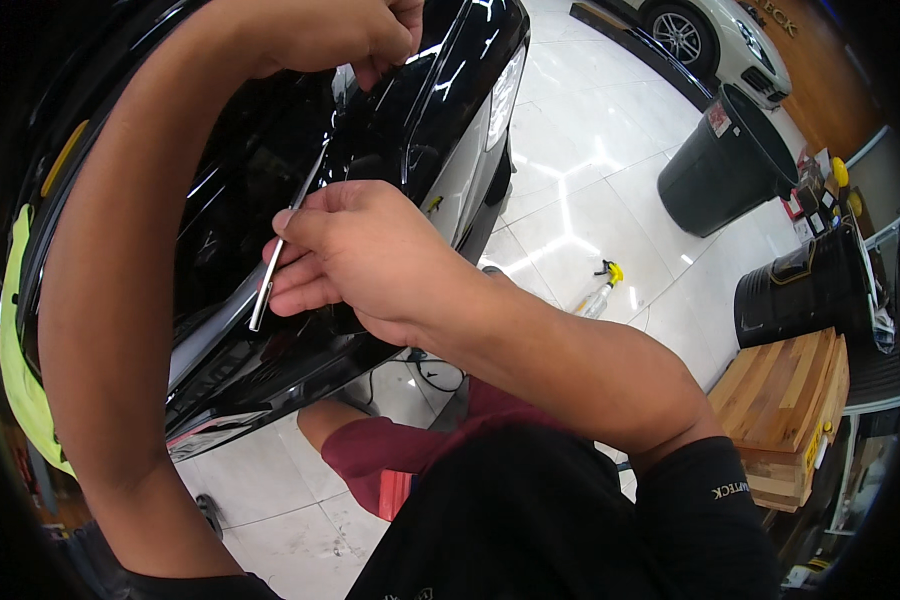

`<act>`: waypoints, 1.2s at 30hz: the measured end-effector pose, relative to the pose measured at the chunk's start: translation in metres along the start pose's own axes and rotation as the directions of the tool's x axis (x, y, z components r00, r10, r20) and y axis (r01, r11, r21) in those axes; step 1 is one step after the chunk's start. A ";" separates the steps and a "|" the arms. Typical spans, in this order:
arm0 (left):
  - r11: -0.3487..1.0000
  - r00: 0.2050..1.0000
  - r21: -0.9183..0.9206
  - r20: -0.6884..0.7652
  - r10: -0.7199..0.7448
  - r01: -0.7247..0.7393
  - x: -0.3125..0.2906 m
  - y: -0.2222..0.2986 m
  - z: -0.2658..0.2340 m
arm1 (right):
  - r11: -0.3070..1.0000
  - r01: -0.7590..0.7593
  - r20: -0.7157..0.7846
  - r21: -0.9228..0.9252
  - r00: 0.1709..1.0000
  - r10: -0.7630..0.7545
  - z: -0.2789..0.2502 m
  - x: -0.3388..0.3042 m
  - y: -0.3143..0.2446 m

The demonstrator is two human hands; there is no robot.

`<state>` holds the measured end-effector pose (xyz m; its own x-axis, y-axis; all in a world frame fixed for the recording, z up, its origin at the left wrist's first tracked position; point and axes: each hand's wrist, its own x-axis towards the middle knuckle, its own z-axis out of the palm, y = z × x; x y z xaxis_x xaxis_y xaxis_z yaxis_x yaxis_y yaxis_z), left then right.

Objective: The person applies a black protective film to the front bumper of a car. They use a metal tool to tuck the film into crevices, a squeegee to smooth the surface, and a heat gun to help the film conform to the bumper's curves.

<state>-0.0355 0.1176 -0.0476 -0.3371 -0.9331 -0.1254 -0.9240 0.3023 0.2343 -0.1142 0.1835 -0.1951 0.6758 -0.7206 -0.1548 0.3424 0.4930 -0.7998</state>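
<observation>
Metal stick (262,297), pinched in the right hand (365,245), looks light, stiff, slippery; hold its middle. Can't tell what the far left hand (345,35) grips.

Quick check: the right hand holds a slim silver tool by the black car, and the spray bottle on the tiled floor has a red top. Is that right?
Not red: the head view shows a yellow top on the spray bottle, which is on the tiled floor. The right hand does hold the slim silver tool by the black car.
</observation>
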 end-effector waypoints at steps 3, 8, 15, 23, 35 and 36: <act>0.994 0.998 -0.088 0.007 0.068 -0.067 0.009 -0.009 0.002 | 1.000 0.004 -0.021 0.003 1.000 -0.004 -0.004 -0.003 -0.002; 0.995 0.999 -0.103 -0.049 -0.013 0.008 -0.003 -0.004 -0.002 | 1.000 -0.006 0.014 0.006 1.000 0.006 0.004 -0.004 0.001; 0.984 0.987 -0.164 -0.132 -0.087 0.065 -0.007 0.003 0.001 | 1.000 0.001 -0.014 -0.019 1.000 -0.002 0.002 -0.002 0.006; 0.975 0.994 -0.209 -0.097 0.053 -0.072 -0.012 -0.009 -0.003 | 0.997 -0.001 -0.023 -0.079 1.000 -0.001 0.006 -0.006 0.007; 1.000 0.992 -0.023 -0.126 -0.024 0.021 -0.034 0.015 -0.009 | 0.997 -0.016 -0.038 -0.072 0.999 0.013 0.008 -0.008 0.009; 0.999 0.993 -0.036 -0.120 -0.011 0.006 -0.035 0.014 -0.010 | 0.997 -0.017 -0.039 -0.071 0.999 0.014 0.009 -0.008 0.010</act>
<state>-0.0352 0.1525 -0.0302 -0.3033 -0.9528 -0.0117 -0.9189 0.2891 0.2684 -0.1107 0.1982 -0.1964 0.6544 -0.7322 -0.1888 0.2836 0.4691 -0.8364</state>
